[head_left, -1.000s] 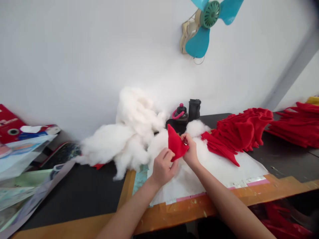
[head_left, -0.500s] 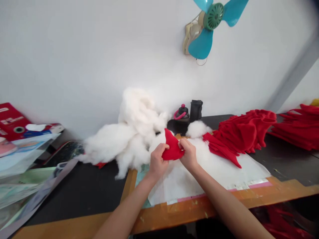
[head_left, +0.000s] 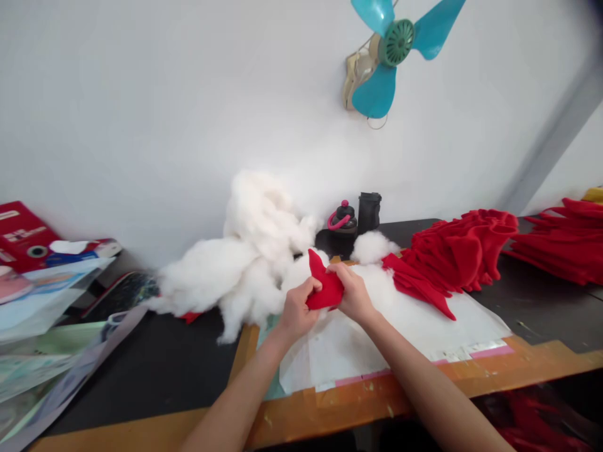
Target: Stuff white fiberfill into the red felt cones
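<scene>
- Plastic packets fill the far left; a stretch of black tabletop runs between them and the sheet's left border.
- A heap of white stuffing stands against the wall, its lower tufts reaching that border.
- The left hand pinches the near left side of a red cloth piece, thumb on top.
- The piece is between both hands, above the white sheet and well back from the tan-taped front edge, its pointed tip upward.
- The right hand grips its right side.
- Behind the hands, near the wall, stand a bottle and a black container.
- A red cloth pile crosses the sheet's right part, leaving white surface between it and the right forearm.
- Another red stack lies far right.
</scene>
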Tool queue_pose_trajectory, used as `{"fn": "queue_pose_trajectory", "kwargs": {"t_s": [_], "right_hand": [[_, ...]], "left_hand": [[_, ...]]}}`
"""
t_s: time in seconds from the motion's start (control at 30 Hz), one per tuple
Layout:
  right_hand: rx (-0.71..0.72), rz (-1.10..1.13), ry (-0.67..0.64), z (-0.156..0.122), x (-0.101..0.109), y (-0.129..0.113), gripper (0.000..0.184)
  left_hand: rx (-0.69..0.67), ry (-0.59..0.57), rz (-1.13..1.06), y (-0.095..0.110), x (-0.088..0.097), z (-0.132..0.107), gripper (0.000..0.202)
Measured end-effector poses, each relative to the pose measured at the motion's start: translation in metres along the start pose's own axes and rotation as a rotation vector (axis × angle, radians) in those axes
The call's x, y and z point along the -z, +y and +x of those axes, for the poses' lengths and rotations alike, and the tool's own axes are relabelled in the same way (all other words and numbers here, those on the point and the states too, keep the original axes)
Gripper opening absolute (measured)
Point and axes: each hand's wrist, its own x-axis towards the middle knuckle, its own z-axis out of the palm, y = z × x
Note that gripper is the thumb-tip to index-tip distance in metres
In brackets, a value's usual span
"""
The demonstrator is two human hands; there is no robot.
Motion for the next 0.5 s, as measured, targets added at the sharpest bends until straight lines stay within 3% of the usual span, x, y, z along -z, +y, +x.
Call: {"fn": "queue_pose_trajectory", "kwargs": {"t_s": [0.1,0.23,0.37,0.5], "right_hand": [[-0.066,-0.079,0.059,-0.003,-0.005,-0.001,0.034],[-0.03,-0.141,0.077,-0.004,-0.01,-0.006,0.038],[0.06,-0.002,0.002,-0.002,-0.012,-0.007,0.044],[0.051,0.092,-0.024,-0.002,-0.017,-0.006,0.026]], "left_hand": [[0.019,0.098,0.052,0.003,-0.006,-0.002,0.013],[0.037,0.297,0.203,0.002,-0.004,-0.001,0.016],[0.07,0.418,0.308,-0.008,0.004,0.002,0.018],[0.123,0.449,0.305,-0.013,0.005,0.003,0.023]]}}
